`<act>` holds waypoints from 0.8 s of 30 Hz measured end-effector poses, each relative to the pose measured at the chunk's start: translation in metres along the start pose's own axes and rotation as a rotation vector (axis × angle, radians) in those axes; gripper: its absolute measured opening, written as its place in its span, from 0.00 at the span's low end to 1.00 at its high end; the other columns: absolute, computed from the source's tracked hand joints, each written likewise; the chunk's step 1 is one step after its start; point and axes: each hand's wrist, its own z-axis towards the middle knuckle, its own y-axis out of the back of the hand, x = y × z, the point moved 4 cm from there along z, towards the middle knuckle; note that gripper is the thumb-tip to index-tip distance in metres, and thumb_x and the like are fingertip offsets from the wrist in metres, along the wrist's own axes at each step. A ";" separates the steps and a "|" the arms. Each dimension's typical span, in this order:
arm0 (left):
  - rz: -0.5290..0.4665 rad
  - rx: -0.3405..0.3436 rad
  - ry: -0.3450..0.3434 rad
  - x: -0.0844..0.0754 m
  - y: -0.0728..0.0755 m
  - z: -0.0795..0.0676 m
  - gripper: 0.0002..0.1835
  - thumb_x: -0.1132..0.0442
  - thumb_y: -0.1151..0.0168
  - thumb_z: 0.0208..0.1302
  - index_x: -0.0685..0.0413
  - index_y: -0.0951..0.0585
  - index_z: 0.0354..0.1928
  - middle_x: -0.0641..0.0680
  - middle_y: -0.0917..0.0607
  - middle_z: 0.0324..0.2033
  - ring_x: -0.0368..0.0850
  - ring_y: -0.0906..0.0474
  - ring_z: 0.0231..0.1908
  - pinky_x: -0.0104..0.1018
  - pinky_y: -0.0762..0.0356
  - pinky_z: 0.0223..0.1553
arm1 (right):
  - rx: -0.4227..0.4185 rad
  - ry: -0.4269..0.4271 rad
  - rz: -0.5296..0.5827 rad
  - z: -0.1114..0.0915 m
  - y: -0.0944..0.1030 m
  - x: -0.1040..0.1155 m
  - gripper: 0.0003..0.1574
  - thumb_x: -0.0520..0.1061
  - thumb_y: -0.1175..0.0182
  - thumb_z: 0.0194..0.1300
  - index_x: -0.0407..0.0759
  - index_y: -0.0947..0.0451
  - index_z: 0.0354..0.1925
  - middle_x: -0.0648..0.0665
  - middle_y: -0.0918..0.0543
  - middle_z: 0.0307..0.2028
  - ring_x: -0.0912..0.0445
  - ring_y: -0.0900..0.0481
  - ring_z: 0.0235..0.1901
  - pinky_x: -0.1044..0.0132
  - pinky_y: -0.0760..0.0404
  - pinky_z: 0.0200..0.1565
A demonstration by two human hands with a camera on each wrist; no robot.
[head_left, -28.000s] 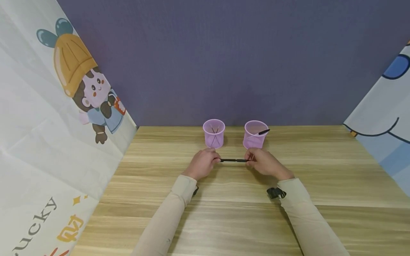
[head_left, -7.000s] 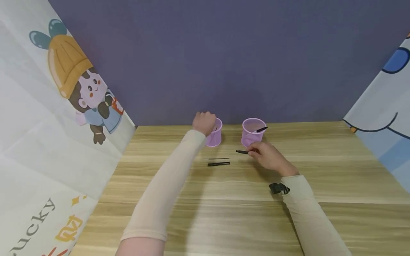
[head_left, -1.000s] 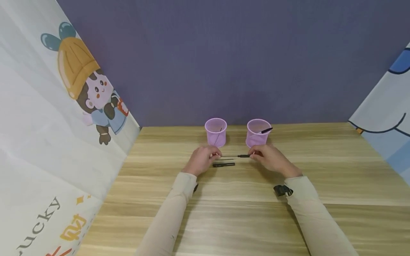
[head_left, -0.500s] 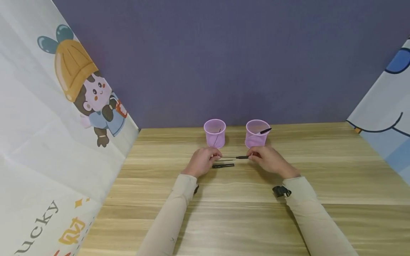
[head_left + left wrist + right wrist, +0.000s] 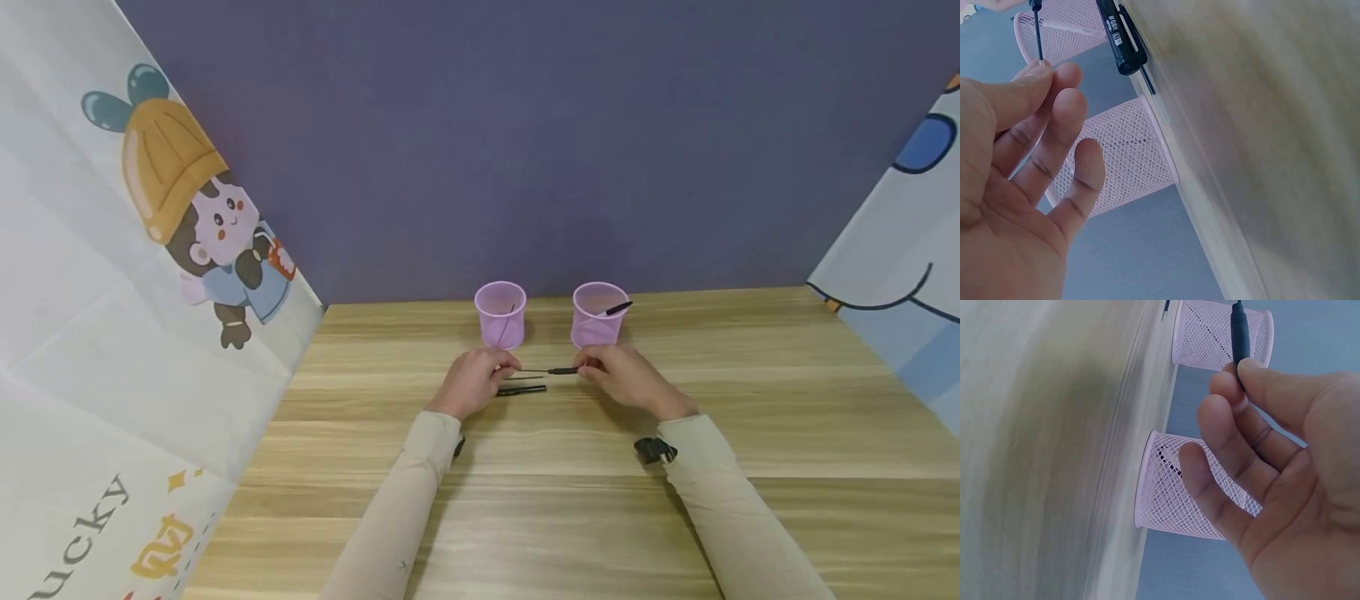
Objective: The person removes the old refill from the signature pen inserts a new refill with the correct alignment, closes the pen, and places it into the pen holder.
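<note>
My left hand [image 5: 471,382] pinches a thin dark pen refill [image 5: 1039,37] between thumb and index finger, its other fingers loosely bent. Opposite it, my right hand [image 5: 628,379] pinches a short black pen section [image 5: 1240,334] by one end. The refill runs level between the hands, and its far end meets or enters this section. Below them on the table lies the black pen barrel with a clip [image 5: 522,390], printed with white letters in the left wrist view. A second refill [image 5: 525,377] lies beside it, partly behind my left fingers.
Two pink mesh cups stand behind the hands. The left cup [image 5: 501,315] holds one thin refill; the right cup [image 5: 598,317] holds a black-ended pen leaning over its rim. A dark wall [image 5: 555,150] rises behind the wooden table [image 5: 510,517].
The pen held whole earlier is now apart. My left hand has come back from the left cup with a refill; one fewer stands there. Lately the bare refill length between the hands has shortened slightly.
</note>
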 end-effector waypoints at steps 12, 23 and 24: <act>-0.041 -0.008 0.005 0.003 -0.003 0.001 0.07 0.63 0.34 0.70 0.44 0.11 0.45 0.44 0.08 0.41 0.39 0.13 0.40 0.37 0.14 0.46 | -0.005 0.019 -0.008 0.002 0.002 0.000 0.03 0.39 0.35 0.69 0.42 0.14 0.40 0.52 0.15 0.30 0.61 0.20 0.31 0.61 0.19 0.37; -0.040 -0.025 0.004 0.001 -0.007 0.010 0.07 0.62 0.33 0.69 0.43 0.11 0.45 0.45 0.08 0.41 0.38 0.13 0.37 0.36 0.15 0.43 | 0.007 0.017 -0.009 0.010 0.003 -0.009 0.04 0.39 0.35 0.69 0.43 0.14 0.41 0.51 0.14 0.32 0.60 0.18 0.33 0.59 0.17 0.39; -0.038 -0.025 0.005 0.001 -0.007 0.011 0.07 0.62 0.33 0.69 0.43 0.11 0.45 0.44 0.08 0.41 0.38 0.14 0.36 0.36 0.15 0.43 | 0.006 0.019 -0.009 0.011 0.004 -0.010 0.04 0.39 0.35 0.70 0.43 0.14 0.41 0.51 0.14 0.32 0.60 0.18 0.33 0.59 0.17 0.39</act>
